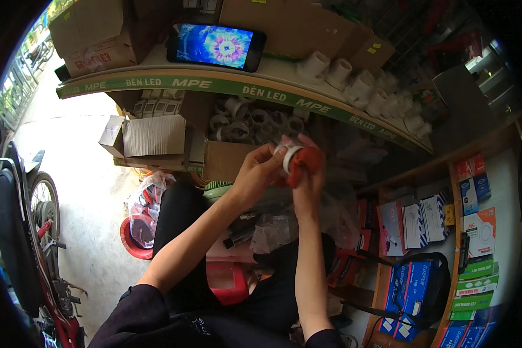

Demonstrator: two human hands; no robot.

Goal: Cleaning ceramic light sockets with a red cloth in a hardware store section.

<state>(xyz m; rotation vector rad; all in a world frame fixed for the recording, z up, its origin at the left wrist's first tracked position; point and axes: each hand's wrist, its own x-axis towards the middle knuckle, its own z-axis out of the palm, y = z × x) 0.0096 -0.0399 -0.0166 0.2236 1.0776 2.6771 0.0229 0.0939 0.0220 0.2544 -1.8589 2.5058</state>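
In front of the shelf, my left hand (257, 174) pinches a white round plastic fitting (290, 157) by its side. My right hand (309, 191) holds a bunched red cloth (309, 162) against the fitting's open end. The cloth hides part of the right palm, and its fingertips are blurred behind the fitting. Just beyond both hands is an open cardboard box (228, 157) filled with similar white round fittings (261, 117).
Above, a phone (217, 47) with a lit screen leans on the shelf (191, 82). White lamp holders (360, 89) line its right part. A red plastic stool (228, 282) is below. A motorbike (39, 243) stands left; boxed lamps (478, 235) fill the right shelves.
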